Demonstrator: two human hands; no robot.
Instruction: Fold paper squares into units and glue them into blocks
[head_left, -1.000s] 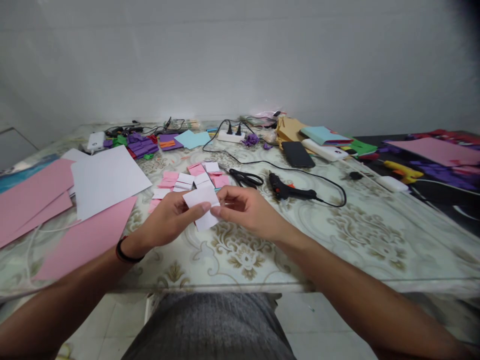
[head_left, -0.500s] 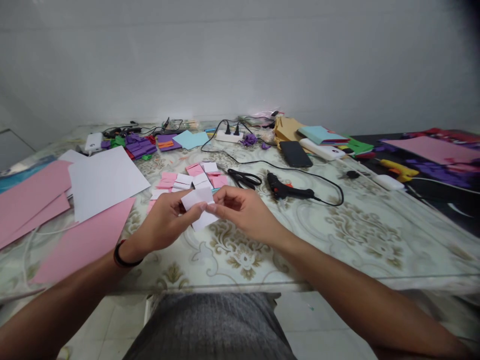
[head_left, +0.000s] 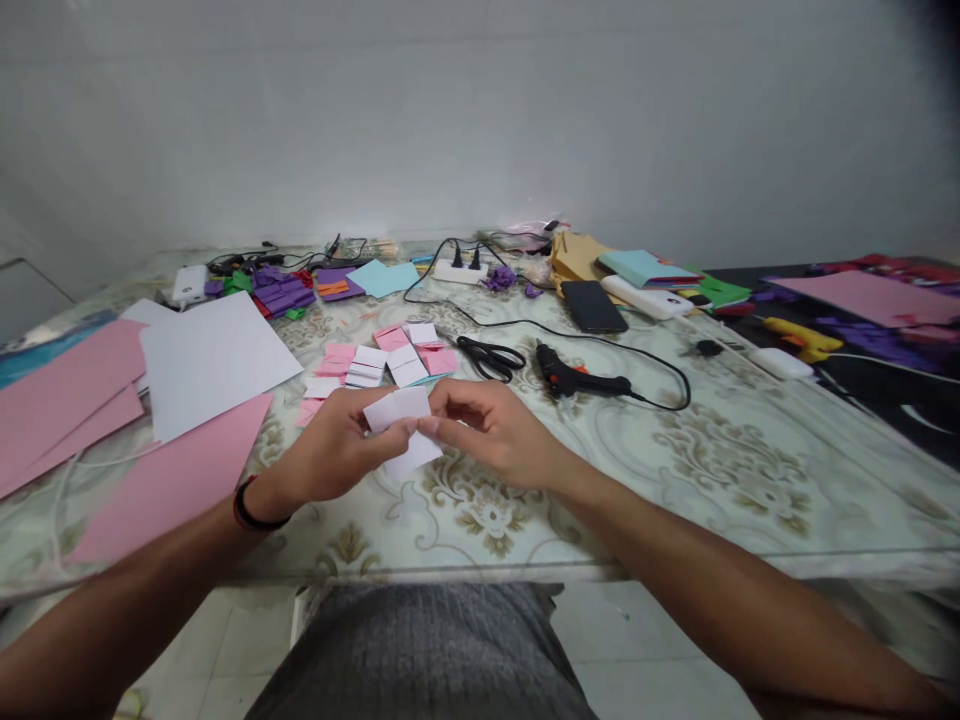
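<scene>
A small piece of white paper is pinched between both hands above the near part of the table. My left hand is closed on its left side, thumb on top. From the right, my right hand grips the same paper, the two thumb tips almost meeting at its middle. Just beyond the hands lie several small folded white papers and pink papers. Behind my right hand rest black-handled scissors, with a black glue gun farther right.
A large white sheet and pink sheets cover the left side. At the back stand a power strip and purple strips. A black phone, a yellow glue gun and a trailing black cord are to the right.
Both hands have come slightly down and toward me with the white paper. Its upper part now tilts lower, uncovering more of the folded papers behind. The grip stays the same.
</scene>
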